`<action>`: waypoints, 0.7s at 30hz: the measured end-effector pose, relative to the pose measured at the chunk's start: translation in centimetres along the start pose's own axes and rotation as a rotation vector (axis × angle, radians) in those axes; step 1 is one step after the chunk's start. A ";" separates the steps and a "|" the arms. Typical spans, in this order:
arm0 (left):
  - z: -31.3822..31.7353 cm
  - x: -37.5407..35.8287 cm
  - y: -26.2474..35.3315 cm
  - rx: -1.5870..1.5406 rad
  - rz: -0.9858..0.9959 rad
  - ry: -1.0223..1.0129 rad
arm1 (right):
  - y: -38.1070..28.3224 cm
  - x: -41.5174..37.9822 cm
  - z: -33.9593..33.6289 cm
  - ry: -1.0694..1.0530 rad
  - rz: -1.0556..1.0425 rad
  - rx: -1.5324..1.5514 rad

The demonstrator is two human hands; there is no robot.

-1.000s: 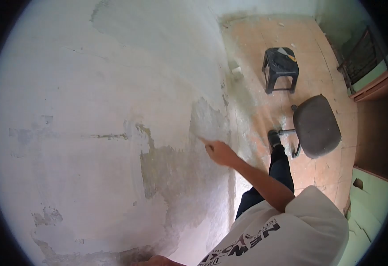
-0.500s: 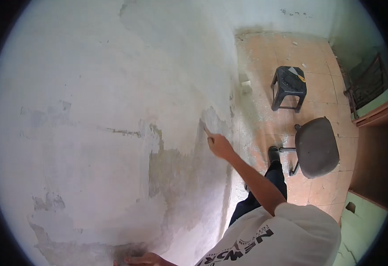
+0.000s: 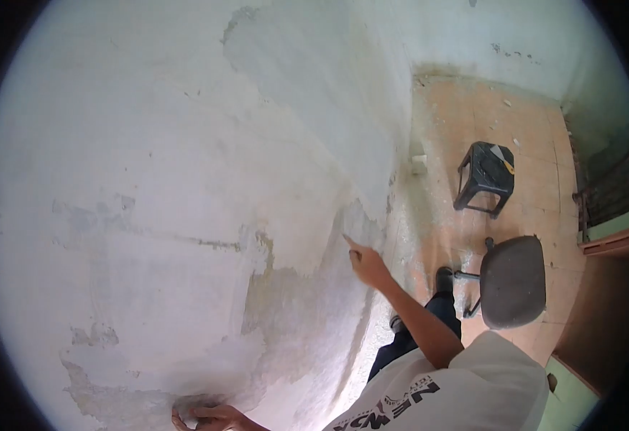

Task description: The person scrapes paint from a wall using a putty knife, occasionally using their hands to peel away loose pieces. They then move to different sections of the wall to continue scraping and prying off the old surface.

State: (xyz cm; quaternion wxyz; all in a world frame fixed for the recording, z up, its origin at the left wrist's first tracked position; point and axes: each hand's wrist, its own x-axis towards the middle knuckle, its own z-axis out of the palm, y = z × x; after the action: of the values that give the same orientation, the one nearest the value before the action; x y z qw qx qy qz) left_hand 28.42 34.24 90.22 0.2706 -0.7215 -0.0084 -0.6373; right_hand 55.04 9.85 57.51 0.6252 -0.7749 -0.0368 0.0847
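Observation:
My right hand is closed round a thin, light-coloured tool, whose far end meets the wall beside a grey patch. The tool's blade is too faint to make out. At the bottom edge, my left hand has its fingers curled round something greyish, too dark and small to name. It is close to the wall, which is whitish with rough, worn areas. A larger bare grey-brown patch lies between my hands.
On the tiled floor stands a black stool with a yellow-handled scraper on top. A dark chair seat is nearer, beside my shoe. Reddish-brown furniture stands at the right.
The head view has shifted, so the wall, stool and chair appear lower. My right hand keeps nearly the same place by the grey patch. More of my left hand's fingers shows.

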 end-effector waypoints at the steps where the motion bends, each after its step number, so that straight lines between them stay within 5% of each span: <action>1: 0.0 0.1 0.1 0.009 0.003 0.003 | -0.2 0.9 0.1 0.007 -0.001 -0.029; 6: -1.1 -1.3 0.5 0.377 -0.004 -0.048 | 1.0 2.9 -1.8 0.035 0.057 0.060; 7: -1.5 -2.0 0.4 0.299 -0.133 -0.123 | 1.1 1.9 -1.7 0.014 0.026 0.046; 10: -1.6 -1.5 -0.3 0.331 -0.025 -0.108 | 1.1 2.0 -0.9 -0.029 0.027 0.065; 13: -1.3 -2.8 0.5 0.468 -0.107 -0.122 | 3.5 7.1 -1.3 0.145 -0.023 0.067; 18: -0.4 -4.0 -0.8 0.459 -0.102 -0.051 | 0.7 1.3 -1.3 -0.076 0.040 0.126; 21: -0.5 -3.8 0.1 0.513 -0.080 -0.077 | 3.3 4.7 -0.7 0.038 0.001 0.068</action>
State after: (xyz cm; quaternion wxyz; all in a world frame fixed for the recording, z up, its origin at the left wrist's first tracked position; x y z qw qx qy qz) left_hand 27.32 35.21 86.70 0.4189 -0.6519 -0.2084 -0.5967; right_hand 59.59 9.26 54.08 0.6518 -0.7547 -0.0215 0.0715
